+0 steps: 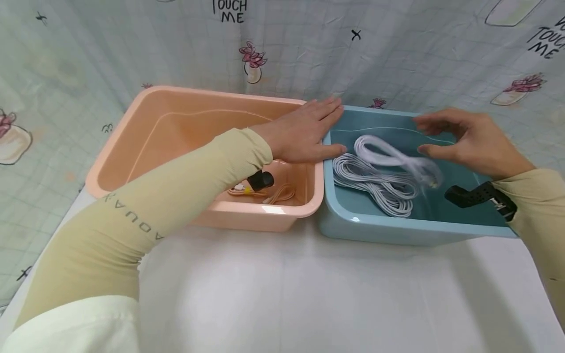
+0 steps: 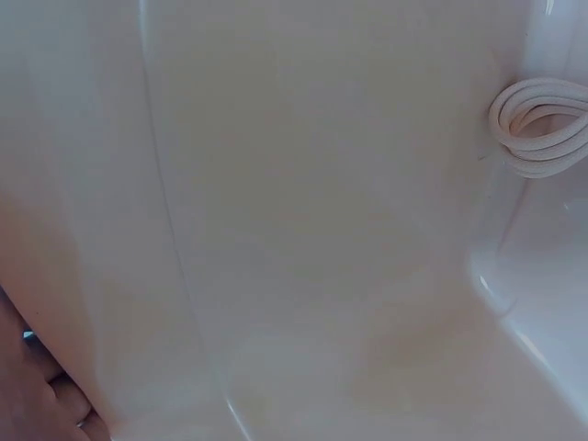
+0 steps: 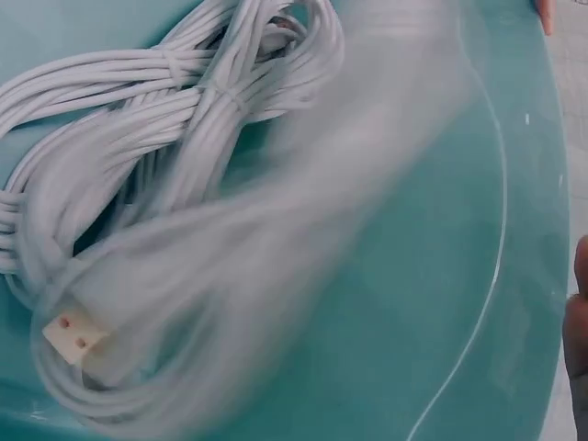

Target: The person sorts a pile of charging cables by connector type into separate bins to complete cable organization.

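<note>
My left hand [image 1: 304,130] lies with straight fingers across the adjoining rims of a peach bin and a blue bin. Over the right part of the blue bin [image 1: 384,236], my right hand [image 1: 472,142] is held with its fingers loosely bent and apart, holding nothing. A white coiled cable [image 1: 388,154], blurred by motion, is inside that bin, separate from the right hand. Beneath and beside it lie bundled white cables [image 1: 375,184]. In the right wrist view a pale plug [image 3: 75,335] with two small holes shows at the blurred coil's end.
In the peach bin [image 1: 247,221] are a black object [image 1: 260,180] and light coiled cords [image 1: 280,193], partly behind the left forearm. Both bins stand on a white-covered table [image 1: 282,294], against a printed curtain [image 1: 300,54]. A black strap [image 1: 468,196] hangs at the right wrist.
</note>
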`<state>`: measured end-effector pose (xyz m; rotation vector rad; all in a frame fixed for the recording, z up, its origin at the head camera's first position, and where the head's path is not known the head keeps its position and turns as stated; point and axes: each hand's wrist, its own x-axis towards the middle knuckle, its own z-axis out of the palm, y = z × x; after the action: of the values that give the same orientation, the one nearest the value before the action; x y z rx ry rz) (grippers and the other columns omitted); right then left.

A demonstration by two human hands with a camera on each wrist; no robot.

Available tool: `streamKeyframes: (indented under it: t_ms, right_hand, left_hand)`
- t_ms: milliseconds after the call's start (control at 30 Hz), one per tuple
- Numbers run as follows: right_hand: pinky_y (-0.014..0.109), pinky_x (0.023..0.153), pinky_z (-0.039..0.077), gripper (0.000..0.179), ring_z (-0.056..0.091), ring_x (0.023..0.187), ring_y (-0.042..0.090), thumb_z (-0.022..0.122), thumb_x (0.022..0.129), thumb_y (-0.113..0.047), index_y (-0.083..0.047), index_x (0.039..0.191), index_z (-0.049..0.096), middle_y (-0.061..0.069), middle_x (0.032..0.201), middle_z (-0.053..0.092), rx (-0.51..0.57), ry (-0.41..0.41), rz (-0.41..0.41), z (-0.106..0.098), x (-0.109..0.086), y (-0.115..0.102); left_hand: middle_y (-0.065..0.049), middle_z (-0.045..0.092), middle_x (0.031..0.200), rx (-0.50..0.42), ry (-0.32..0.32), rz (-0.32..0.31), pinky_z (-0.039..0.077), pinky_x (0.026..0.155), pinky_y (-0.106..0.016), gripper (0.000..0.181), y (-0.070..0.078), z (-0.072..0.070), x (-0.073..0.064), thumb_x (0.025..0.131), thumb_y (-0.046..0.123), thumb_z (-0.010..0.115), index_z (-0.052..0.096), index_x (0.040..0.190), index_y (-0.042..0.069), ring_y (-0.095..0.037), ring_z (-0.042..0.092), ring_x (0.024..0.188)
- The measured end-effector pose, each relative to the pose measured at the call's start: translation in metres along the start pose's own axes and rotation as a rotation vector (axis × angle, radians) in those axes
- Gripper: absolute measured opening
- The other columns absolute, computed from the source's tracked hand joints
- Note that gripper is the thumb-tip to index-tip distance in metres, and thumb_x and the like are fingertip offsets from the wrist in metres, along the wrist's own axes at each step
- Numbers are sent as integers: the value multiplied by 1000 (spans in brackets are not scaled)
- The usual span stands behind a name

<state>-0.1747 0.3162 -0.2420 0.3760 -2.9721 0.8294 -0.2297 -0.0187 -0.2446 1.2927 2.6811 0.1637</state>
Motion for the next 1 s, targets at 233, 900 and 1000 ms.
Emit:
streamKeyframes:
  t_ms: [233, 900, 1000]
  right_hand:
    - [-1, 79, 38, 55, 54, 96, -4, 78, 81, -16, -22, 133, 60, -10, 114, 58, 38, 34, -41, 2, 3, -1]
    - [-3, 77, 34, 43, 50, 90, -14, 69, 89, -24, -24, 131, 62, -14, 112, 59, -119, 93, -87, -12, 6, -16]
    - [-3, 75, 32, 43, 45, 91, -18, 66, 92, -29, -20, 133, 61, -2, 117, 64, -211, 109, -93, -14, 0, -18]
  left_hand:
    - [-4, -3, 167, -13, -4, -5, -1, 129, -39, 89, -6, 5, 3, 94, 66, 32, 3, 158, 11, -21, -4, 156]
    - [-7, 5, 167, 37, -5, -149, -2, 128, -49, 80, -43, -26, -31, 96, 70, 20, 5, 159, 22, -33, -5, 155]
    - [-11, 11, 166, 60, 2, -182, -3, 127, -53, 81, -51, -32, -51, 96, 69, 21, 12, 158, 18, -35, -2, 155]
